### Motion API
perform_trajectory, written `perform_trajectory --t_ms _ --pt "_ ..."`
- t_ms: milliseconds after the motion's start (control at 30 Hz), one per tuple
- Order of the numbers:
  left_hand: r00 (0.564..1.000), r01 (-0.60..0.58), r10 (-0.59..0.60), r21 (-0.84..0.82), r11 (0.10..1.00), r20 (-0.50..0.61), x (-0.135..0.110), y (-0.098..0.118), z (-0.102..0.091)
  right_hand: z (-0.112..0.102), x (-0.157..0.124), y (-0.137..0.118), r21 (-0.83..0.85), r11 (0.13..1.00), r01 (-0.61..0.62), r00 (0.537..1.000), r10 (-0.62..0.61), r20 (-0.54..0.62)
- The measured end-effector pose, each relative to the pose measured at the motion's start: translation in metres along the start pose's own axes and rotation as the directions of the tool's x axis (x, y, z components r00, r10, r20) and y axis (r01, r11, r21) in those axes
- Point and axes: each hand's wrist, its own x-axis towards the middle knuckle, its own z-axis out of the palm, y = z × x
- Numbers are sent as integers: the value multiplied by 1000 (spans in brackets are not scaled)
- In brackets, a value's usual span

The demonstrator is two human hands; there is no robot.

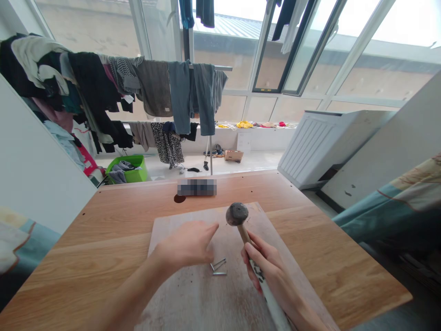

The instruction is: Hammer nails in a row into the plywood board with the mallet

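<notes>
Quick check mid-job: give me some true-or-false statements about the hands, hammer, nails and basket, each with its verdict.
1. The right hand holds the hammer. True.
2. The left hand also holds the hammer. False: the left hand is apart from it.
3. Loose nails lie on the board. True.
4. The green basket stands on the table. False: the green basket is beyond the table's far edge.
5. The hammer's head is dark. True.

The hammer head (237, 214) is blackish, the nails (219, 274) silvery, the table (310, 234) tan (wood-grained).
</notes>
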Motion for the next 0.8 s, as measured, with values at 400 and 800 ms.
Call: perform_trajectory --t_ms 400,800 --pt "980 -84 43 -210 974 -193 26 -13 13 0 1 0 13 1000 18 1000 -18 -23" --pt "927 -227 -33 -632 741 -373 43 -35 39 -2 -2 -2 25 1000 3 1000 -2 -11"
